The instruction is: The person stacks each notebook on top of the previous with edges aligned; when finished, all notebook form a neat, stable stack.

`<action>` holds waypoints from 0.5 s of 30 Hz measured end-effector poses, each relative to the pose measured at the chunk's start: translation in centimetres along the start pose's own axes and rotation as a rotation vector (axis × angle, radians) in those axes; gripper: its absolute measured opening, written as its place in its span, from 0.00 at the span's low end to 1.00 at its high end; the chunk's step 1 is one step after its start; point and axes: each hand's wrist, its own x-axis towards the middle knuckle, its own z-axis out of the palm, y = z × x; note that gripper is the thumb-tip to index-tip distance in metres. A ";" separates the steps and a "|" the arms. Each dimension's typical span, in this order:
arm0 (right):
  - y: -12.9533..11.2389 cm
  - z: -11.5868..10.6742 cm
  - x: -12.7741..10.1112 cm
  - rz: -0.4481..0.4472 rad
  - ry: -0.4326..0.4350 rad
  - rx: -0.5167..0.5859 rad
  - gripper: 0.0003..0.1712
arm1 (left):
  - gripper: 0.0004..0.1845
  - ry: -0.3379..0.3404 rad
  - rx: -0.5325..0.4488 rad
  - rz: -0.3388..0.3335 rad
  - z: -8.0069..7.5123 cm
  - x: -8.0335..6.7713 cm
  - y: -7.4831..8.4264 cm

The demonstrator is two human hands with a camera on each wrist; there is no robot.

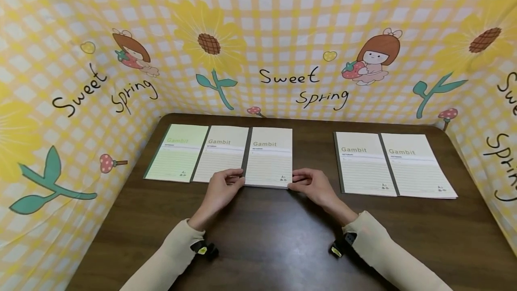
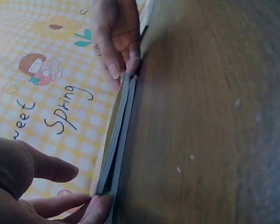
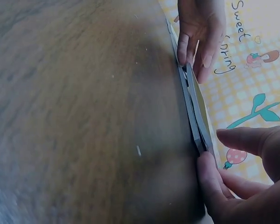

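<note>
**Both hands at near edge of third notebook**

Sleeved forearms in cream knit enter from the near side over the dark brown wooden table [image 1: 262, 237]. Left hand [image 1: 220, 192] pinches the near-left corner of the pale grey "Gambit" notebook with dark spine [image 1: 269, 158]; right hand [image 1: 313, 186] pinches its near-right corner. Wrist views show fingertips curled onto the near edge, which is lifted slightly off the wood.

Notebook position: rightmost of a row of three, overlapping the pale grey notebook [image 1: 222, 154] to its left, with a light green notebook [image 1: 177, 152] farthest left. Long axis runs near-to-far, directly ahead of the hands. Hands equally close, one per corner, well apart from each other.

Two more pale grey notebooks [image 1: 393, 165] lie side by side to the right, apart from the row.

Backdrop: yellow checked "Sweet Spring" cloth [image 1: 282, 35].
</note>
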 end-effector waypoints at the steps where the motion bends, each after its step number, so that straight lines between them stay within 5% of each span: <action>1: 0.0 0.0 0.0 -0.002 -0.003 -0.001 0.24 | 0.17 0.002 0.010 0.008 0.0 -0.1 0.0; 15: -0.3 0.0 0.1 0.019 -0.041 -0.005 0.25 | 0.23 0.037 0.104 0.078 0.6 -1.6 0.7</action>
